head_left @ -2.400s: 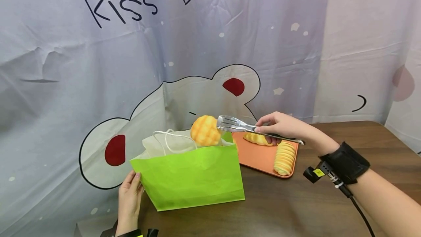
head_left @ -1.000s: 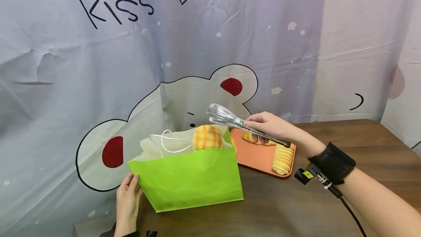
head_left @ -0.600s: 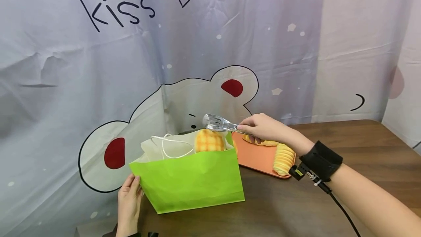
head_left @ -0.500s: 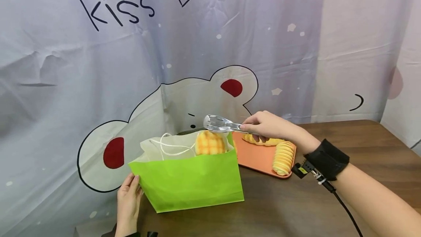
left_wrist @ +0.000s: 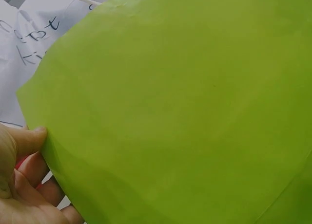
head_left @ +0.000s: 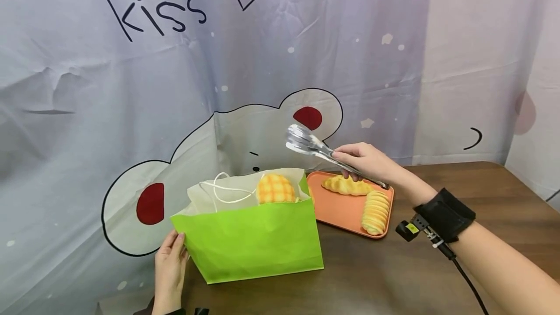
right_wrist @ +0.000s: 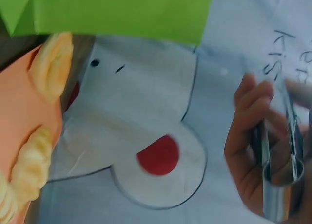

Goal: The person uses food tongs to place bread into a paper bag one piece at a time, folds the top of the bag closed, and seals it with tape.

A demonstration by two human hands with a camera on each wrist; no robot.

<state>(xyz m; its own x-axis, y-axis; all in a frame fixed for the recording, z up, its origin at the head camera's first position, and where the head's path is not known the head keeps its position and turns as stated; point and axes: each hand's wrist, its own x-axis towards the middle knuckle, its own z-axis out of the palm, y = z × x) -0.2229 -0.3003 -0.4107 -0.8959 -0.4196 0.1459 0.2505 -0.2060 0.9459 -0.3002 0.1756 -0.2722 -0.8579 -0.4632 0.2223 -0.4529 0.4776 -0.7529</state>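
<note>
My left hand (head_left: 170,266) pinches the left side edge of a lime-green paper bag (head_left: 253,242), thumb on the front and fingers behind, as the left wrist view also shows. The bag stands on the table, its mouth spread, white inside, with white cord handles (head_left: 232,201). A round yellow bun (head_left: 275,188) with a crosshatched top sits in the mouth, its lower part hidden. Raised to the right, my right hand (head_left: 365,162) grips metal tongs (head_left: 312,146). Their tips stand above the bag and apart from the bun, with nothing between them.
Behind the bag's right side lies an orange tray (head_left: 337,210) with a croissant-like bread (head_left: 347,185) and a ridged roll (head_left: 375,213). Another bread (right_wrist: 51,68) on it shows in the right wrist view. A printed curtain (head_left: 372,62) hangs behind the wooden table (head_left: 463,183).
The bun, held at the tongs' tips above the bag earlier, now sits lower in its mouth. The tongs dipped onto the bun, then rose up and right. My left hand stayed put.
</note>
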